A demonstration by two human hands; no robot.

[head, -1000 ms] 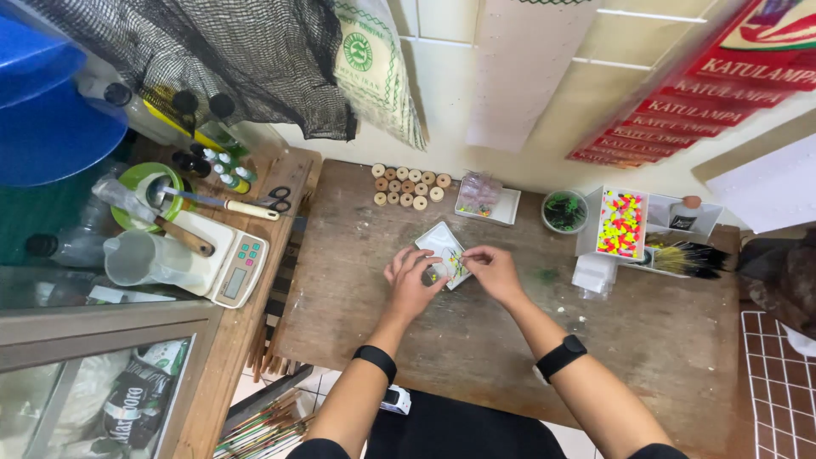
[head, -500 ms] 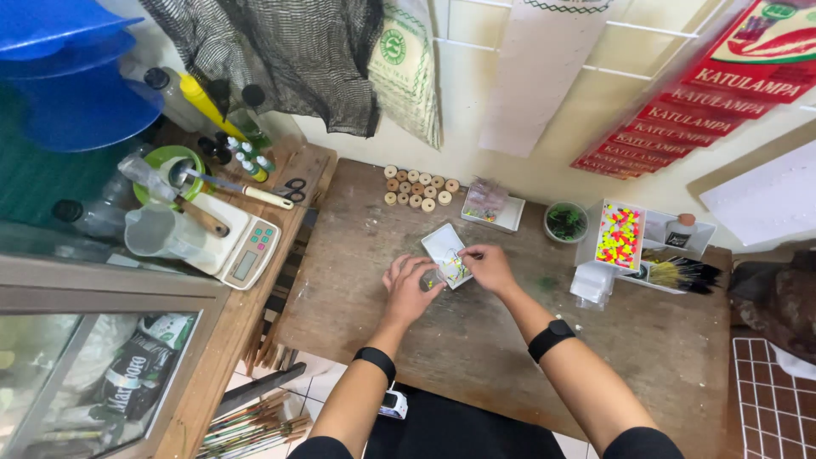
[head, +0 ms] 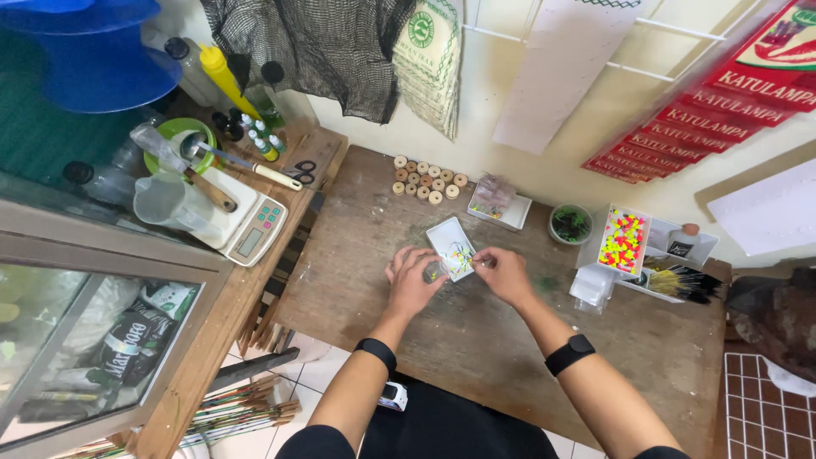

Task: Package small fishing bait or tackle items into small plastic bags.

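White tray (head: pixel 451 246) lies tilted mid-table on the wooden table (head: pixel 476 340), small coloured bits inside. Digital scale (head: pixel 246 223) stands far left on the side bench. Left hand (head: pixel 414 280) rests at the tray's near-left edge, fingers curled over something small; what, cannot tell. Right hand (head: pixel 503 274) pinches a thin item at the tray's right edge. Compartment box of bright beads (head: pixel 623 240) sits well right.

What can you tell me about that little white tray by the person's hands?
The white tray is small, rectangular and shallow, plastic by its look, lying flat and slightly askew on the worn wooden table. It holds a few tiny yellow-green bits, too small to identify. The left hand rests at its near corner; the right hand pinches something at its near edge.
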